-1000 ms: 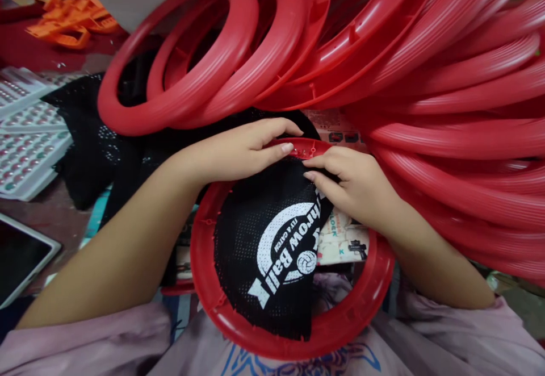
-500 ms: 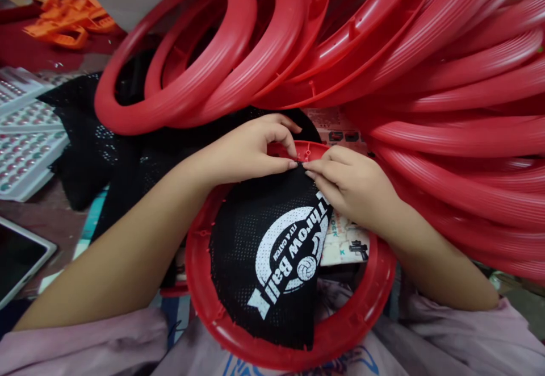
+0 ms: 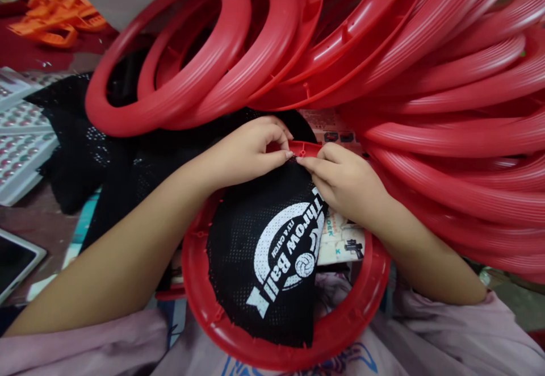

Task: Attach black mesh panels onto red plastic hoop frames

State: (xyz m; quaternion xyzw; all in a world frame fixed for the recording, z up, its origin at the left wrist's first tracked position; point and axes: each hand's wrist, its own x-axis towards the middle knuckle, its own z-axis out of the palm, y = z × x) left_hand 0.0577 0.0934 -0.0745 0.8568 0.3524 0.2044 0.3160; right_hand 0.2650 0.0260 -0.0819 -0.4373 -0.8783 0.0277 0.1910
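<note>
A red plastic ring (image 3: 199,285) rests in front of me, its ribbed inner side up. Black mesh fabric (image 3: 242,222) with a white "Throw Ball" print spans its left part; its edge lies along the ring's inner rim, and the right part of the opening is uncovered. At the ring's far side my left hand (image 3: 259,149) pinches the mesh edge between thumb and finger. Right beside it, my right hand (image 3: 340,180) is closed on the same edge, its fingertips almost touching the left thumb. The exact spot under the fingertips is hidden.
Many red rings (image 3: 451,137) are piled at the back and right, close behind my hands. More black mesh (image 3: 128,171) lies to the left. Farther left are white trays (image 3: 25,166) of small round pieces, a tablet-like device (image 3: 19,259) and orange plastic parts (image 3: 59,12).
Both hands stay at the ring's far edge, with fingertips shifted very slightly along the mesh edge. The whole view has moved a little; otherwise the ring and mesh look the same.
</note>
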